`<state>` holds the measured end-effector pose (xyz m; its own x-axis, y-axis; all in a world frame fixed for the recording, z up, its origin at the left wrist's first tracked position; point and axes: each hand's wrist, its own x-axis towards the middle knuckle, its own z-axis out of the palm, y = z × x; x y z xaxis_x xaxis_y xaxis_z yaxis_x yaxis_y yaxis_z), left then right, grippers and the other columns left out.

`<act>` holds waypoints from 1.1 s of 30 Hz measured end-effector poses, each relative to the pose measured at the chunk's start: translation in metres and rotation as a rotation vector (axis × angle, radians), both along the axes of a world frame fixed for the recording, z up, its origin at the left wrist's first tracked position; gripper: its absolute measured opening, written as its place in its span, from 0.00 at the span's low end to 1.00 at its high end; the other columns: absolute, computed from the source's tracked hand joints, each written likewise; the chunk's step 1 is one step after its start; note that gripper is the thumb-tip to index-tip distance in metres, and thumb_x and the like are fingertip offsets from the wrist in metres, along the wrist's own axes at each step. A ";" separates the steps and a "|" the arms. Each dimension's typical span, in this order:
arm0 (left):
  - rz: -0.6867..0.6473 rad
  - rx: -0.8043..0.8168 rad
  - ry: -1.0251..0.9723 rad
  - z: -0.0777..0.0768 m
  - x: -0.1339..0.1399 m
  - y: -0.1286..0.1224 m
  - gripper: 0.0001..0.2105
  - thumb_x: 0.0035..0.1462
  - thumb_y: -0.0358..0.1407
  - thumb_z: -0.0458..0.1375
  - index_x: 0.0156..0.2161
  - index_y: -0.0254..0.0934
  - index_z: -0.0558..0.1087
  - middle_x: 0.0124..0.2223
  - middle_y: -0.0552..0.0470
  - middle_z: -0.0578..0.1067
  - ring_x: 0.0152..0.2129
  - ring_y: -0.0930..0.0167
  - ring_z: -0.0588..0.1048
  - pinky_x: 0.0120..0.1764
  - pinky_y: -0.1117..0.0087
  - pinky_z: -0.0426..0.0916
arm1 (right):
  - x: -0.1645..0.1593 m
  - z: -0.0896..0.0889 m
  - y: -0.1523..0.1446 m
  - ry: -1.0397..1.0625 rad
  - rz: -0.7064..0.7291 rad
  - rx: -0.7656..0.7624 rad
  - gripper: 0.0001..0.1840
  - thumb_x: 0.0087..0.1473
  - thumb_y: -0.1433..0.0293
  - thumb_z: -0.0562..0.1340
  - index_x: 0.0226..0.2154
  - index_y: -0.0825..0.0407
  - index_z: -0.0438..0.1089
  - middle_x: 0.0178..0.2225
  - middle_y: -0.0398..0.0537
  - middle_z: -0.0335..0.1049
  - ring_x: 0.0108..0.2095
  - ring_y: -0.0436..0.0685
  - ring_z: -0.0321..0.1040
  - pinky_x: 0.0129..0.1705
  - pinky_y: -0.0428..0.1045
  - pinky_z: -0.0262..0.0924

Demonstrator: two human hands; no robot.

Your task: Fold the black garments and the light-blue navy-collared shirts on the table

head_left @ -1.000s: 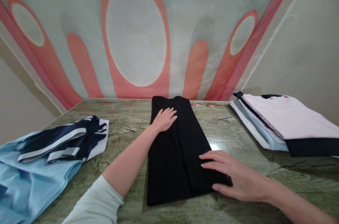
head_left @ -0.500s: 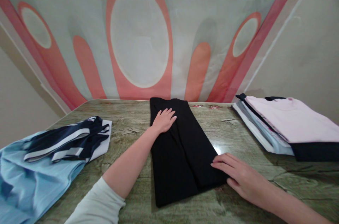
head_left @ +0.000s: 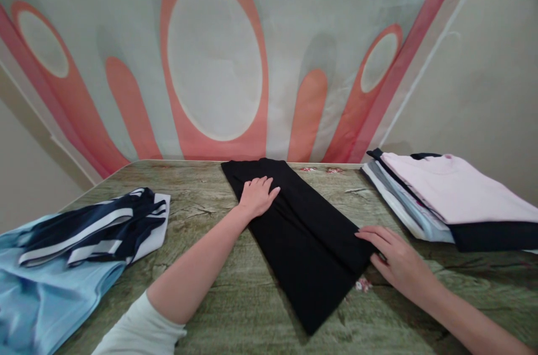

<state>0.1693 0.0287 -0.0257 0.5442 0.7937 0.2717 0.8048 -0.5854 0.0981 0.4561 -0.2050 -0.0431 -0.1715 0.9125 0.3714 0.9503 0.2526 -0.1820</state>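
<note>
Black trousers, folded into a long strip, lie slantwise across the middle of the table with their near end toward the right. My left hand rests flat on their far part, fingers stretched out. At the right near corner, my right hand pinches the edge of the cloth between thumb and fingers. A soft crease runs lengthwise down the trousers, and their near left corner points toward me.
On the right stands a stack of folded clothes, a pale pink top uppermost. Loose light blue and navy striped garments lie at the left. The wood-patterned table meets a printed wall covering at its far edge.
The near end of the trousers has swung to the right with my right hand, so they now lie slanted. My left hand stays pressed on the far part. The view has shifted slightly.
</note>
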 end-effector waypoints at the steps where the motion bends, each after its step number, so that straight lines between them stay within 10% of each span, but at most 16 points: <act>1: -0.015 0.004 0.004 0.000 -0.002 0.001 0.27 0.60 0.53 0.35 0.57 0.41 0.59 0.60 0.47 0.59 0.55 0.61 0.57 0.54 0.58 0.50 | 0.000 -0.001 0.000 0.015 -0.010 0.002 0.24 0.44 0.78 0.53 0.45 0.49 0.64 0.45 0.50 0.64 0.47 0.59 0.62 0.50 0.56 0.58; 14: -0.072 -0.052 0.022 -0.007 -0.005 0.010 0.29 0.60 0.54 0.33 0.59 0.41 0.56 0.62 0.50 0.55 0.59 0.63 0.49 0.58 0.59 0.41 | 0.005 0.007 0.002 0.026 -0.128 0.010 0.15 0.38 0.80 0.51 0.31 0.49 0.61 0.34 0.48 0.62 0.37 0.58 0.63 0.39 0.53 0.62; 22: -0.152 -0.056 0.011 -0.004 -0.005 0.007 0.27 0.62 0.51 0.33 0.60 0.42 0.53 0.62 0.51 0.53 0.59 0.67 0.50 0.58 0.61 0.41 | -0.024 0.019 -0.006 -0.030 0.164 -0.001 0.22 0.46 0.78 0.53 0.45 0.48 0.64 0.46 0.51 0.63 0.48 0.60 0.60 0.48 0.57 0.58; 33: -0.181 -0.004 0.050 -0.008 -0.006 0.009 0.26 0.61 0.50 0.38 0.60 0.40 0.52 0.62 0.48 0.54 0.59 0.66 0.52 0.58 0.60 0.43 | -0.023 0.022 -0.009 -0.031 0.289 0.173 0.19 0.52 0.78 0.54 0.47 0.50 0.67 0.37 0.50 0.70 0.39 0.55 0.67 0.42 0.51 0.64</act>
